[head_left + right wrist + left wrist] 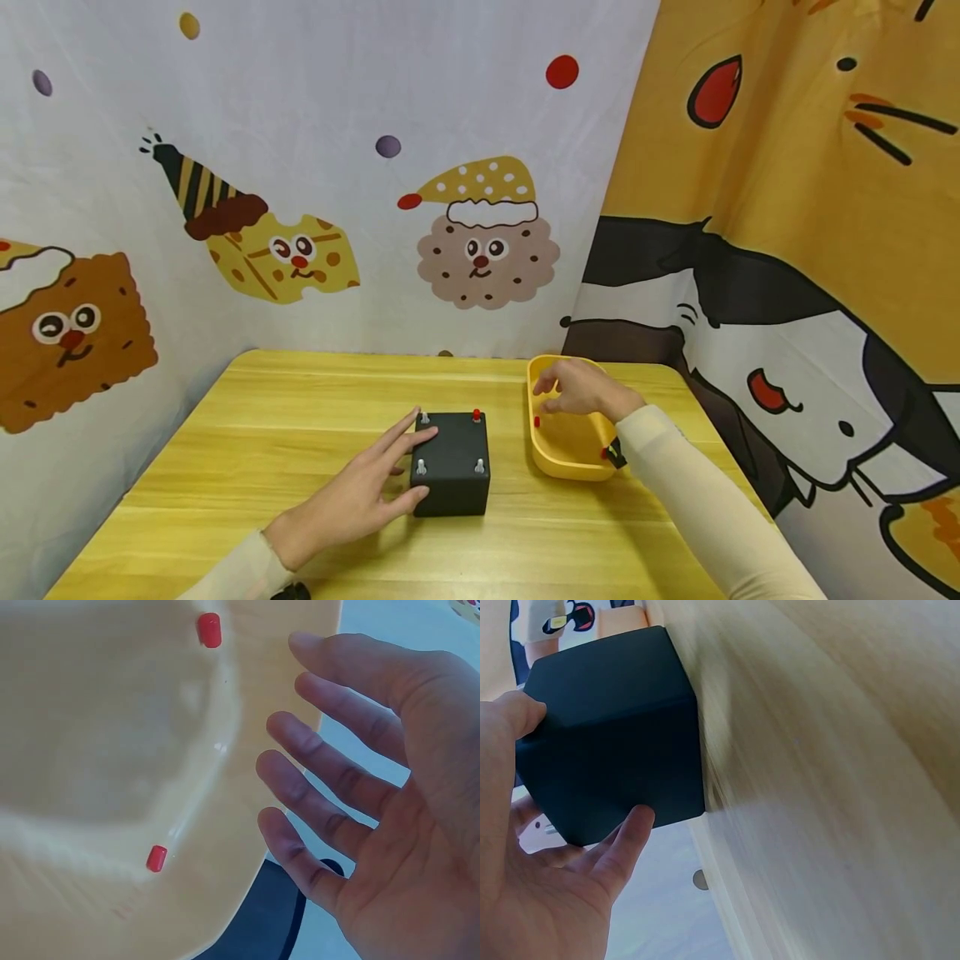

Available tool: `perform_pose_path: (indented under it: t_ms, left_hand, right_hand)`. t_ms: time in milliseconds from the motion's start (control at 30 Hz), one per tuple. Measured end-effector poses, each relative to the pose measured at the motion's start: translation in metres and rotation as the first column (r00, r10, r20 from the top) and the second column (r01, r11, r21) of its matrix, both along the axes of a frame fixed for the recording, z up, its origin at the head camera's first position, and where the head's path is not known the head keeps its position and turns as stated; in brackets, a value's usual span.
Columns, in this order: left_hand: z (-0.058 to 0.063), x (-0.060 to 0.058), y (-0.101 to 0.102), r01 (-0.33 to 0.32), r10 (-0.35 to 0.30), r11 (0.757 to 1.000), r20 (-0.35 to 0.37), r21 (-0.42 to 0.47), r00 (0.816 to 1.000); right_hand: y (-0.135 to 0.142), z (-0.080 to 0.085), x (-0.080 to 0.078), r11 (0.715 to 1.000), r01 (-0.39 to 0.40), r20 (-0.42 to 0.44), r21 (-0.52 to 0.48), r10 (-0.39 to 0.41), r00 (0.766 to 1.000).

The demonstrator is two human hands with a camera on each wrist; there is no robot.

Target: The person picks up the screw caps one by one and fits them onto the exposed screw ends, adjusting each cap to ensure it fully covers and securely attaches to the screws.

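At lower centre of the frame, the black box (453, 443) shows one red cap (476, 414) on, three posts (422, 467) bare, left grip (358, 493) resting loose-fingered against it, right grip (579, 387) spread empty over the yellow tray (573, 469).

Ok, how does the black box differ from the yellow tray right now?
The black box is closed on top; the yellow tray is open.
The box carries four upright pegs, one red-topped; the tray has small red pieces lying inside.
The box looks compact and square-cornered, while the tray is longer with rounded corners.
Both rest on the wooden table.
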State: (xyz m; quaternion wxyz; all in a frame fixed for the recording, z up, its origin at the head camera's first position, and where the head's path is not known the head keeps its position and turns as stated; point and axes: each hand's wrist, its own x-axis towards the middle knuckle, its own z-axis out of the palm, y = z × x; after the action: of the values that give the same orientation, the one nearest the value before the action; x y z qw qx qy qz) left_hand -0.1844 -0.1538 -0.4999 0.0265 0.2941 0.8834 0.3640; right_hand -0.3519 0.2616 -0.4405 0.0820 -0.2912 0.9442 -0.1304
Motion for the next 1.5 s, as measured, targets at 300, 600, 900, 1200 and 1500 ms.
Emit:
perform_pose_path:
  t_ms: [300, 600, 900, 1200, 1500]
  left_hand:
    - [-0.001, 0.000, 0.000, -0.013, 0.013, 1.000, 0.003, -0.006, 1.000]
    - [0.000, 0.000, 0.000, -0.013, 0.014, 1.000, 0.008, -0.005, 1.000]
    - [0.000, 0.000, 0.000, 0.000, 0.000, 1.000, -0.016, -0.002, 1.000]
    - [0.001, 0.000, 0.000, -0.007, 0.007, 1.000, -0.015, -0.003, 1.000]
    - [-0.002, -0.001, -0.001, -0.009, 0.009, 1.000, -0.015, -0.001, 1.000]
  right_hand:
    - [-0.001, -0.004, -0.001, 1.000, -0.025, 0.009, 0.015, 0.025, 1.000]
    - [-0.002, -0.007, -0.002, 0.999, -0.036, 0.015, 0.023, 0.035, 0.999]
    - [-0.003, -0.010, -0.003, 0.998, -0.003, 0.050, 0.056, 0.000, 0.999]
    - [-0.003, -0.015, -0.009, 0.997, 0.019, 0.056, 0.071, -0.023, 0.998]
    - [-0.006, -0.019, -0.013, 0.997, -0.013, 0.069, 0.080, 0.007, 0.998]
